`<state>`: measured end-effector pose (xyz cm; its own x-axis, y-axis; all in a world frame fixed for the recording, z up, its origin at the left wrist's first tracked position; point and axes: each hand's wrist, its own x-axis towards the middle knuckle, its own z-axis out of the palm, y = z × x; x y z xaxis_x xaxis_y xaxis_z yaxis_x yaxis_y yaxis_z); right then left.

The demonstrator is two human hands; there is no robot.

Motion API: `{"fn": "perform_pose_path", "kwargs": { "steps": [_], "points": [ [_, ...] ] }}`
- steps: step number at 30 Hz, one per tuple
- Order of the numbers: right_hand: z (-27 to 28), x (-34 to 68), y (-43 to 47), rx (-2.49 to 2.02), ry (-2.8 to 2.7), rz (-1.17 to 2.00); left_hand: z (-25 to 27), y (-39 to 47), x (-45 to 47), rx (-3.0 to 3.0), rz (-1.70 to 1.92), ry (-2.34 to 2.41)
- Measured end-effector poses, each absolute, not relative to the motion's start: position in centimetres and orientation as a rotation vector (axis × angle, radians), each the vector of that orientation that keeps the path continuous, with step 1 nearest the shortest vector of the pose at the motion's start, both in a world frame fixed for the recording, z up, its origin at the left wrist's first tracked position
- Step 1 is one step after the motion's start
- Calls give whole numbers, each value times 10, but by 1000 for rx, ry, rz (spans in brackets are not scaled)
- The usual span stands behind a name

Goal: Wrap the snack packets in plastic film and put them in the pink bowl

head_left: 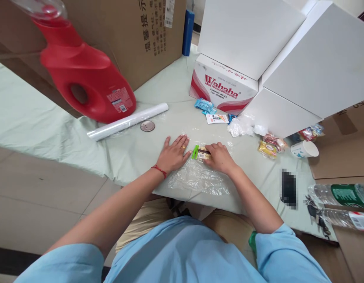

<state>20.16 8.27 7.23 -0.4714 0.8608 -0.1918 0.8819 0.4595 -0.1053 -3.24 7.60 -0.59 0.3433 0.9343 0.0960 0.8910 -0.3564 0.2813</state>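
Note:
A clear sheet of cling film (196, 181) lies wrinkled on the table in front of me. My left hand (172, 154) rests flat on the film's left side, fingers stretched out; a ring and a red string bracelet show on it. On the film lies a small brown-and-gold snack packet (203, 153) with a bright green end and a barcode. The fingers of my right hand (220, 158) are curled over the packet's right end, which they hide. A roll of cling film (128, 122) lies slanted to the left, beside a round metal disc (147, 125).
A red detergent jug (96, 82) stands at the left before a large cardboard box (158, 35). Behind are a Wahaba-style carton (223, 84) marked "Wahaha" and white boxes (317, 59). Small packets (217, 118), crumpled plastic (242, 125), a paper cup (304, 149) and bottles (341, 195) lie rightward.

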Motion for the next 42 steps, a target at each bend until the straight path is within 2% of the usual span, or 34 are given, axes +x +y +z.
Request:
{"fn": "perform_pose_path", "kwargs": {
  "steps": [12, 17, 25, 31, 36, 39, 42],
  "points": [
    [64, 208, 84, 1592, 2575, -148, -5, 75, -32, 2415, 382, 1661],
    [72, 223, 89, 1692, 2545, -193, -4, 75, -32, 2421, 368, 1656],
    [71, 203, 76, 1542, 2597, -259, -4, 74, -32, 2418, 386, 1668],
    [65, 231, 58, 1692, 2735, -424, -1, 78, -37, 2319, 406, 1655],
    [55, 287, -10, 1811, 2948, -690, 6, 69, -50, 2260, 628, 1702],
    [37, 308, -55, 1851, 2954, -746, 12, 42, -66, 2456, 672, 1409],
    [15, 310, -80, 1896, 2956, -741, 11, 13, -85, 2496, 535, 1039]
  ]
}}
